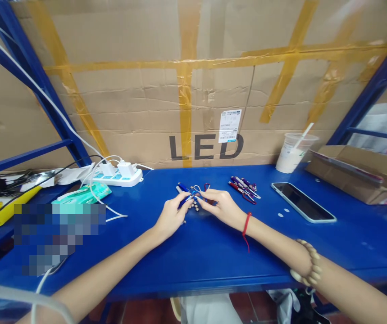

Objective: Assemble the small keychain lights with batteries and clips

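Note:
My left hand (173, 213) is closed on a small blue item (184, 201) at the middle of the blue table (193, 256). My right hand (222, 207) meets it fingertip to fingertip, pinching a thin blue cord loop (196, 192) beside that item. Several small metallic and coloured pieces lie under and behind the fingers, partly hidden. To the right of my right hand is a small pile of red, purple and silver items with cord loops (243, 188).
A phone (303, 202), a cup with a straw (294, 153) and an open cardboard box (358, 173) are on the right. On the left are a white power strip (117, 177) with cables and a green packet (81, 194). Large cardboard (139, 103) stands behind.

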`<state>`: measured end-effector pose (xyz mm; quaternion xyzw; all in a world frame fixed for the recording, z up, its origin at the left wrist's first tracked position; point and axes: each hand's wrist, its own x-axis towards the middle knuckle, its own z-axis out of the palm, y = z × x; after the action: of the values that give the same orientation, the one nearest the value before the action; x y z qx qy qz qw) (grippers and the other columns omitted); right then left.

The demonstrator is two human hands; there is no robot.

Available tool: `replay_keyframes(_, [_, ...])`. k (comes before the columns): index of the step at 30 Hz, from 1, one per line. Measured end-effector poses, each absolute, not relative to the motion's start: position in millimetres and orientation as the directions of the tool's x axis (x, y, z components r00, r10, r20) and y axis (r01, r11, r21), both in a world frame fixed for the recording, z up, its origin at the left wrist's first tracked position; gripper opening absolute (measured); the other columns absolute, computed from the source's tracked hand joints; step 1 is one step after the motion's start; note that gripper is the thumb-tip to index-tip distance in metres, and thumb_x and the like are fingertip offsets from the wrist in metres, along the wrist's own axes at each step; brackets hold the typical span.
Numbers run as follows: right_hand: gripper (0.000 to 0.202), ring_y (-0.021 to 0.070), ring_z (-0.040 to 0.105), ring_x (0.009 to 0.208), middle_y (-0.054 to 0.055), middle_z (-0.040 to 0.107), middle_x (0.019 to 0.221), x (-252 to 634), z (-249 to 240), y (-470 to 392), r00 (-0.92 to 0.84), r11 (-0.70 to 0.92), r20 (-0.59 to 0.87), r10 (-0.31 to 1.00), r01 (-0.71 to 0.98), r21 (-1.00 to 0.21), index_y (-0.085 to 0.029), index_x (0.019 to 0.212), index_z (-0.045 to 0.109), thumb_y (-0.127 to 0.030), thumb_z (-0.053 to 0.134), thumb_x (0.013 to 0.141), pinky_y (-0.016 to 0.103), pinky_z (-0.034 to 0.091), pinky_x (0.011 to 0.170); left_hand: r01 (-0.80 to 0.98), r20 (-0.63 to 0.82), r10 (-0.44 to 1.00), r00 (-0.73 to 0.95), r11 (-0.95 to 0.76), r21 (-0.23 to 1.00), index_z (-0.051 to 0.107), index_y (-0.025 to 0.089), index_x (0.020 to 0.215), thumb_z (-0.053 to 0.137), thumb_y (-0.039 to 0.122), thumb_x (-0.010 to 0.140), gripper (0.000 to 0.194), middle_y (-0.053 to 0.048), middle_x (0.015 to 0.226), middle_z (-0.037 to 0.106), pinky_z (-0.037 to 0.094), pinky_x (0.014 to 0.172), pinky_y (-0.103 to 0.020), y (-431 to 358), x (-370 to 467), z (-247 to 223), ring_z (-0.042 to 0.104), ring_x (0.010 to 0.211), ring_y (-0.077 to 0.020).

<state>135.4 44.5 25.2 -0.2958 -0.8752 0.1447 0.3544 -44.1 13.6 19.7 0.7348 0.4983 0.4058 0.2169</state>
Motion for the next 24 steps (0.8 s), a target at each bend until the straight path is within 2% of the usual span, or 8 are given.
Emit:
replay_keyframes(4, [0.036,0.0096,0.05,0.062,0.0,0.057,0.073,140,31,47,-0.617,0.716,0.438,0.654,0.318,-0.621,-0.015,0.115,0.058,-0.036,0.049,0.086,0.021,0.043,0.059,0.59,0.468,0.853,0.23,-0.505,0.63,0.061,0.017,0.097,0.049,0.034,0.084,0.025,-0.005,0.092,0.068,0.047,0.079,-0.025,19,-52,22,0.063,0.082,-0.0164])
replay_keyframes(7, [0.07,0.0088,0.047,0.057,-0.005,0.05,0.063,143,35,47,-0.631,0.639,0.344,0.695,0.324,-0.697,-0.014,0.137,0.035,-0.037,0.063,0.076,0.021,0.043,0.058,0.598,0.483,0.811,0.33,-0.576,0.558,0.062,0.019,0.095,0.049,0.034,0.083,0.023,-0.005,0.096,0.067,0.046,0.084,-0.029,21,-55,23,0.062,0.09,-0.0183])
replay_keyframes(9, [0.071,0.0086,0.047,0.054,-0.007,0.048,0.058,143,36,47,-0.664,0.615,0.293,0.688,0.321,-0.72,-0.015,0.137,0.036,-0.04,0.063,0.075,0.021,0.042,0.055,0.583,0.453,0.803,0.387,-0.594,0.555,0.059,0.02,0.096,0.049,0.035,0.084,0.022,-0.005,0.098,0.067,0.047,0.083,-0.029,20,-55,22,0.062,0.091,-0.0183])
replay_keyframes(12, [0.054,0.0086,0.051,0.049,-0.004,0.053,0.056,140,33,46,-0.743,0.587,0.229,0.629,0.26,-0.767,-0.015,0.128,0.049,-0.043,0.053,0.082,0.021,0.043,0.053,0.552,0.391,0.825,0.407,-0.563,0.615,0.048,0.021,0.099,0.046,0.036,0.085,0.021,-0.003,0.092,0.067,0.05,0.074,-0.027,13,-50,23,0.064,0.083,-0.0163])
replay_keyframes(15, [0.05,0.0086,0.055,0.05,-0.001,0.061,0.065,137,30,46,-0.752,0.581,0.257,0.608,0.2,-0.789,-0.017,0.128,0.05,-0.041,0.051,0.084,0.021,0.046,0.055,0.504,0.37,0.847,0.382,-0.527,0.685,0.036,0.022,0.101,0.043,0.036,0.086,0.022,-0.001,0.083,0.065,0.05,0.065,-0.025,7,-45,24,0.064,0.073,-0.014])
replay_keyframes(18, [0.043,0.0089,0.056,0.053,0.002,0.065,0.075,139,33,49,-0.724,0.597,0.301,0.621,0.188,-0.78,-0.017,0.123,0.055,-0.038,0.049,0.085,0.022,0.048,0.057,0.511,0.366,0.866,0.34,-0.497,0.701,0.03,0.023,0.102,0.044,0.039,0.085,0.028,-0.001,0.085,0.063,0.048,0.057,-0.024,7,-43,25,0.061,0.067,-0.0132])
replay_keyframes(21, [0.037,0.0088,0.053,0.049,0.002,0.066,0.074,151,46,55,-0.695,0.63,0.314,0.647,0.255,-0.733,-0.018,0.114,0.063,-0.037,0.046,0.087,0.023,0.047,0.056,0.597,0.44,0.859,0.261,-0.502,0.626,0.027,0.022,0.109,0.05,0.041,0.082,0.041,-0.005,0.097,0.058,0.049,0.057,-0.027,8,-43,24,0.058,0.066,-0.0127])
replay_keyframes(24, [0.036,0.0118,0.059,0.058,0.002,0.069,0.08,172,61,67,-0.548,0.605,0.323,0.772,0.476,-0.639,-0.022,0.113,0.063,-0.038,0.042,0.088,0.024,0.049,0.063,0.686,0.532,0.833,0.156,-0.478,0.548,0.026,0.022,0.115,0.053,0.038,0.081,0.046,-0.009,0.109,0.053,0.05,0.069,-0.032,-1,-37,22,0.058,0.082,-0.0154])
